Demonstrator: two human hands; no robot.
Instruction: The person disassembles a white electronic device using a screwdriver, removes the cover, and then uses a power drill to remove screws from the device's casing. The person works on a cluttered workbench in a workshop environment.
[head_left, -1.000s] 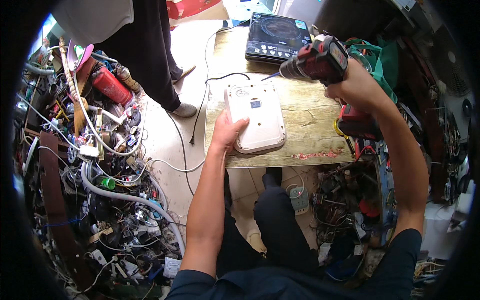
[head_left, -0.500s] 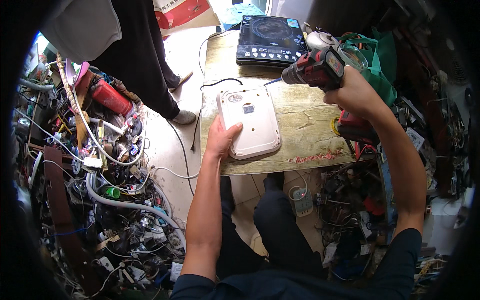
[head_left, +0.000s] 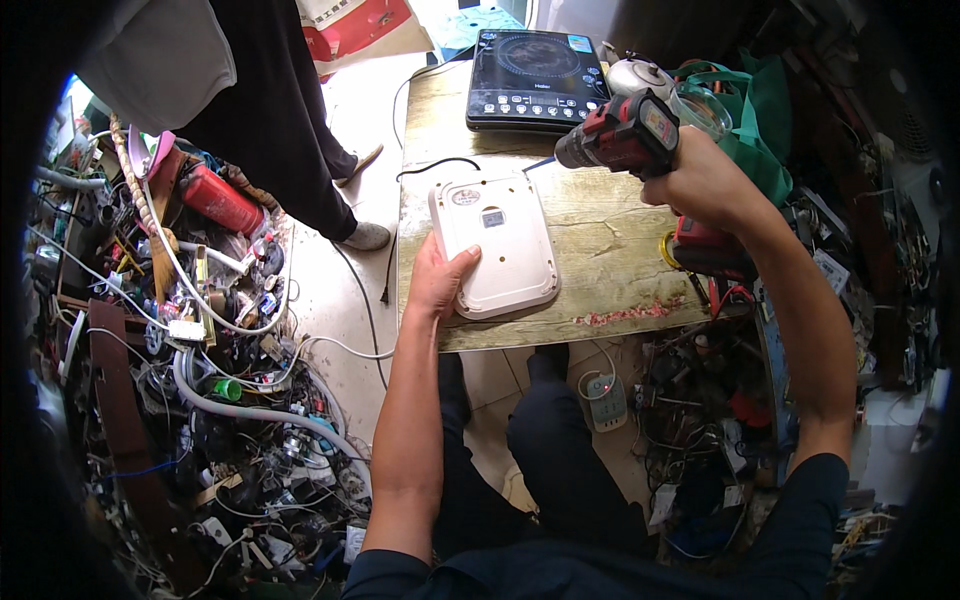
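A white, flat plastic housing (head_left: 515,260) with rounded corners, small holes and a little square window is tilted up over the near left part of the wooden table. My left hand (head_left: 440,277) grips its left edge, thumb lying on the face that shows and the other fingers hidden behind it. To the right, raised above the tabletop, my right hand (head_left: 705,180) is wrapped round the handle of a red and black cordless drill (head_left: 625,135). The drill's chuck points left and is apart from the housing. Whether a bit sits in it, I cannot make out.
On the wooden table (head_left: 610,235), a black induction cooktop (head_left: 537,85) lies at the back beside a pale kettle (head_left: 640,76). Pinkish crumbs (head_left: 630,315) lie near the front edge. Another person's leg (head_left: 310,150) stands left. Heaped cables and parts (head_left: 270,430) cover the floor there.
The view has shifted very slightly. Both hands keep their holds, and the housing and the drill stay in nearly the same places relative to the table.
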